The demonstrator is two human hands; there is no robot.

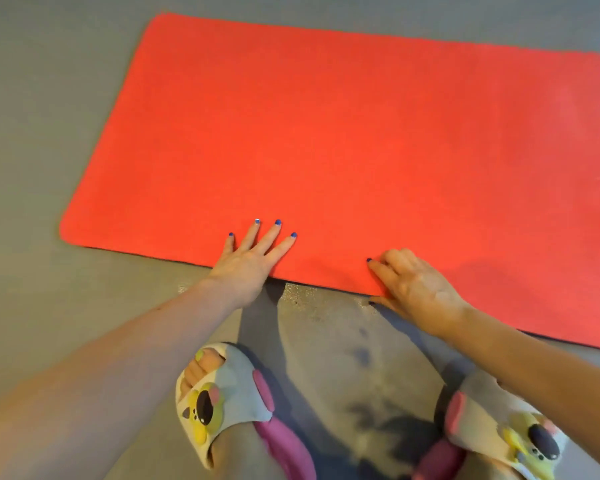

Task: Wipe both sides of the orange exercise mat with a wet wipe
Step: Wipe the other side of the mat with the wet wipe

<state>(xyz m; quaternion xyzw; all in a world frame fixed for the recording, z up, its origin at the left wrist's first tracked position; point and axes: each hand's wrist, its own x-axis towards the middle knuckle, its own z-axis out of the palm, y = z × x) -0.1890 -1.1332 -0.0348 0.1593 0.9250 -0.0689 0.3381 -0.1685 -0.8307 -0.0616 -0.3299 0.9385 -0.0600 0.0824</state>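
Observation:
The orange exercise mat (343, 140) lies flat on the grey floor and runs out of view on the right. My left hand (248, 259) rests flat on the mat's near edge with its fingers spread and straight. My right hand (413, 285) is at the same near edge further right. Its fingers curl on top of the mat and its thumb lies at the edge below, pinching the mat's edge. No wet wipe is in view.
My two feet in patterned slippers, left (219, 400) and right (503, 431), stand on the grey floor (32, 133) just in front of the mat's near edge. Grey floor surrounds the mat on the left and far side.

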